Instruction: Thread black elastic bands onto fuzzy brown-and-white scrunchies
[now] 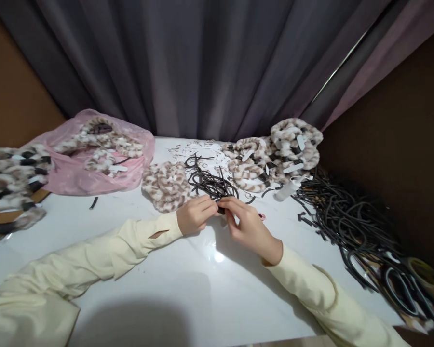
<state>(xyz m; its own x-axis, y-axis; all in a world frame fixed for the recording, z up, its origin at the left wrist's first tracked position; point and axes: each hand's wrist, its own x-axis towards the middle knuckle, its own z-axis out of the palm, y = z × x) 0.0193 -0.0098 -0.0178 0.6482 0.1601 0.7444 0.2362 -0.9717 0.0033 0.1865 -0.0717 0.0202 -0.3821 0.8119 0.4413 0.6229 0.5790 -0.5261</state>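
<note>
My left hand [197,213] and my right hand [251,224] meet over the white table, fingertips nearly touching. Both are closed in a pinch on a small black piece [221,210], mostly hidden by the fingers; its exact kind cannot be made out. Just behind the fingertips lies a heap of thin black cords or tubes [211,182]. Close to my left hand sits a bundle of fluffy white-and-brown spotted plush [168,185]. A small pink object [262,217] is partly hidden behind my right hand.
A pink plastic bag [130,176] with plush strips stands at left, beside more plush pieces [7,173]. Tagged plush rings [292,140] are stacked at back right, near a white bottle [288,189]. A large tangle of black tubes [350,217] and a tape roll [425,272] occupy the right side.
</note>
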